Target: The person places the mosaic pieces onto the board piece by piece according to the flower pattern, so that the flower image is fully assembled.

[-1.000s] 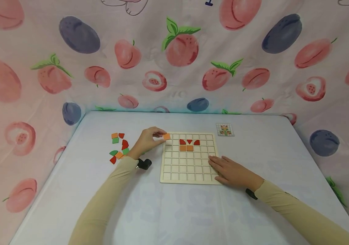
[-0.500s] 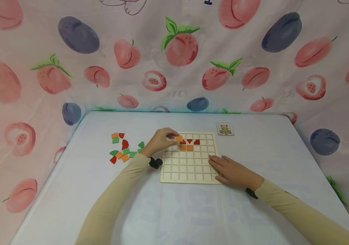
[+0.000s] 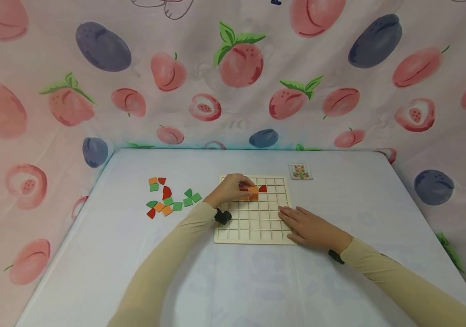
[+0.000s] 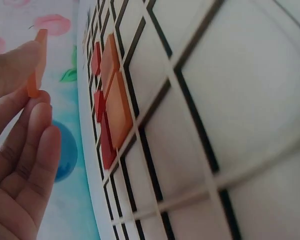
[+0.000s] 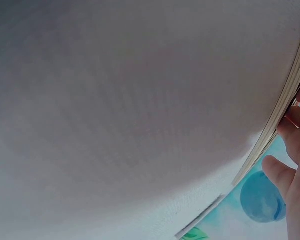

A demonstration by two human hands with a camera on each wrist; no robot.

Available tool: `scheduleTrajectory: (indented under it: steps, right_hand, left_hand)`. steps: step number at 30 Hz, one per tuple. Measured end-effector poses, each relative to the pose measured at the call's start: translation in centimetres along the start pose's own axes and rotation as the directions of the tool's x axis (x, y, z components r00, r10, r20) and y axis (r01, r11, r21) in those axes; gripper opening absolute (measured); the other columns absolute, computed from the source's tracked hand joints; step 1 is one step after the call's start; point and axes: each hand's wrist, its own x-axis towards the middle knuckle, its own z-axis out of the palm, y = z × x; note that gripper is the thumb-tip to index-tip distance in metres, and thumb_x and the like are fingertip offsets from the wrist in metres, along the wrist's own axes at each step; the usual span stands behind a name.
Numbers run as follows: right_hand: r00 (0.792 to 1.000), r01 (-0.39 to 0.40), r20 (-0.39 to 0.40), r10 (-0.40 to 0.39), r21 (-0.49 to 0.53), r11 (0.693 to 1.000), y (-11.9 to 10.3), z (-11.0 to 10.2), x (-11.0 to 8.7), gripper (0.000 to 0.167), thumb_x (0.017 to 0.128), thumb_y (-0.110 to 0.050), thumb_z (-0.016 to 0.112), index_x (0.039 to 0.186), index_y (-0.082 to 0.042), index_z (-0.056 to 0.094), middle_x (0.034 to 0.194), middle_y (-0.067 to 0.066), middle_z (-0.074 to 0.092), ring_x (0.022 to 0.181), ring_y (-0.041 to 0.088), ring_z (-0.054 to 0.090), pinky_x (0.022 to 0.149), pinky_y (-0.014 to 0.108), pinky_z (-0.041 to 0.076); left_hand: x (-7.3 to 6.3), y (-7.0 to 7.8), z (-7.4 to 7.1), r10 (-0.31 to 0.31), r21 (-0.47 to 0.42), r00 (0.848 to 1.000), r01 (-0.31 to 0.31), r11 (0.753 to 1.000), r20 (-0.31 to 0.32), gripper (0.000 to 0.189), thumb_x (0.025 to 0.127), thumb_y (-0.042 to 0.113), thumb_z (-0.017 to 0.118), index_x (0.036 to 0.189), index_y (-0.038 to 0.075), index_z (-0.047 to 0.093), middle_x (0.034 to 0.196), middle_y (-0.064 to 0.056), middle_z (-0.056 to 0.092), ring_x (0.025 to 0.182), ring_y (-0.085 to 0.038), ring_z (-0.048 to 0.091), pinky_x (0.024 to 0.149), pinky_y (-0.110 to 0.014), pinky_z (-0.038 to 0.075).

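Note:
My left hand (image 3: 230, 188) pinches an orange square tile (image 4: 40, 72) between thumb and fingers, above the upper part of the pale wooden grid board (image 3: 244, 225). On the board, in the left wrist view, lie two orange square tiles (image 4: 121, 112) side by side, with red pieces (image 4: 107, 142) in the row behind them. From the head view the hand and held tile cover some of these; one red quarter-round piece (image 3: 263, 189) shows to their right. My right hand (image 3: 307, 228) rests on the board's right edge, fingers extended.
Several loose green, orange and red pieces, among them a green square (image 3: 177, 206), lie left of the board. A small pattern card (image 3: 300, 171) lies beyond its upper right corner. A fruit-print cloth (image 3: 204, 68) hangs behind the white table (image 3: 257, 281).
My left hand has carried the orange tile rightward, from the board's upper left corner to over the placed pieces. My right hand has stayed on the board's edge.

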Motion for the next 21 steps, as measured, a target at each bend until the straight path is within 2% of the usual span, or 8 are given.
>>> scheduleTrajectory:
  steps: [5, 10, 21]
  right_hand:
    - [1.0, 0.002, 0.003, -0.002, -0.007, 1.0, 0.0, 0.1, 0.1, 0.065, 0.095, -0.04, 0.05, 0.145, -0.003, 0.034, 0.152, 0.013, 0.032, 0.139, 0.027, 0.033, 0.11, 0.049, 0.031]
    - [1.0, 0.009, -0.004, -0.009, 0.003, 1.0, 0.1, 0.1, 0.1, 0.065, 0.095, -0.04, 0.051, 0.145, -0.002, 0.034, 0.151, 0.014, 0.033, 0.139, 0.027, 0.033, 0.11, 0.049, 0.032]
    - [0.999, 0.019, -0.03, -0.019, 0.007, 1.0, 0.0, 0.0, 0.0, 0.064, 0.094, -0.039, 0.052, 0.143, -0.001, 0.036, 0.15, 0.015, 0.035, 0.138, 0.028, 0.035, 0.109, 0.049, 0.033]
  left_hand:
    - [0.8, 0.2, 0.6, 0.0, 0.023, 0.999, -0.001, 1.0, 0.05, 0.022, 0.084, 0.01, 0.069, 0.106, 0.005, 0.069, 0.092, -0.007, 0.068, 0.077, -0.011, 0.06, 0.073, -0.02, 0.05]
    - [1.4, 0.3, 1.0, -0.015, 0.047, 0.996, 0.011, 0.999, 0.084, 0.024, 0.083, 0.01, 0.07, 0.107, 0.006, 0.069, 0.1, -0.007, 0.068, 0.083, -0.013, 0.061, 0.073, -0.021, 0.05]
    - [2.6, 0.4, 1.7, -0.017, 0.055, 0.992, 0.01, 0.998, 0.124, 0.025, 0.081, 0.008, 0.073, 0.105, 0.004, 0.07, 0.098, -0.009, 0.069, 0.082, -0.014, 0.062, 0.072, -0.019, 0.05]
